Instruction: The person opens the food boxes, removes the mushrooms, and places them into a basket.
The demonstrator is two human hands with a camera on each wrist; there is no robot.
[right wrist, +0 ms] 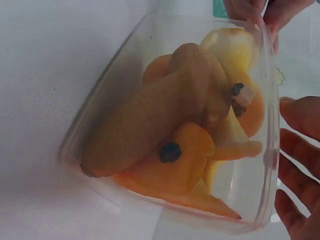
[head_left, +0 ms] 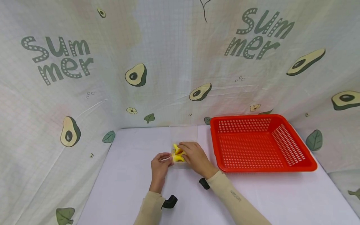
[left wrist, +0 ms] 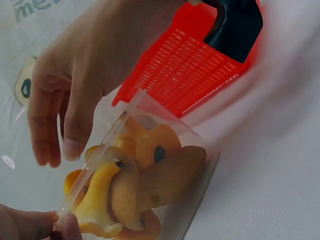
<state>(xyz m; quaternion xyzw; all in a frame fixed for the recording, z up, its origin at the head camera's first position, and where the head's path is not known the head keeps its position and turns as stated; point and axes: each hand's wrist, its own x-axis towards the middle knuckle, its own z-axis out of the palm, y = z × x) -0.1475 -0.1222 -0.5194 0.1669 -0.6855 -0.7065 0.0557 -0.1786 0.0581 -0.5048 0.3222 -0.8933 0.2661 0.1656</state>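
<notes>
Backdrop: white cloth (head_left: 166, 40) printed with green "Summer" lettering, halved avocados and leaves, hanging behind and beside the table.
Table: flat surface under a plain pale cloth (head_left: 126, 181).
Basket: red rectangular plastic basket (head_left: 264, 170) with slotted walls, standing on the table to the right of the hands.
Sleeves: cream long left sleeve (head_left: 149, 207) and cream long right sleeve (head_left: 234, 197), the latter with a small dark print.
Container: clear open-topped plastic container (head_left: 180, 165), on the table left of the basket, between the hands.
Panel: faint clear square panel (head_left: 183, 133), just behind the container.
Right hand: right hand (head_left: 196, 157) above the container's mouth, fingers loosely bent and parted from the thumb, gripping nothing; whether a fingertip touches the rim, I cannot tell.
Left hand: left hand (head_left: 160, 167) at the container's left side, thumb and fingers pinching its rim near a corner.
Wrist mounts: black angular left mount (head_left: 169, 202) and black right mount (head_left: 204, 183), one at each wrist.
Tan piece: long, thick, rounded tan piece (right wrist: 140, 125), lying inside the container against the yellow ones.
Yellow pieces: several glossy, curved yellow pieces (head_left: 178, 158), heaped inside the container.
Spots: small round black spots (right wrist: 170, 152) on yellow pieces.
</notes>
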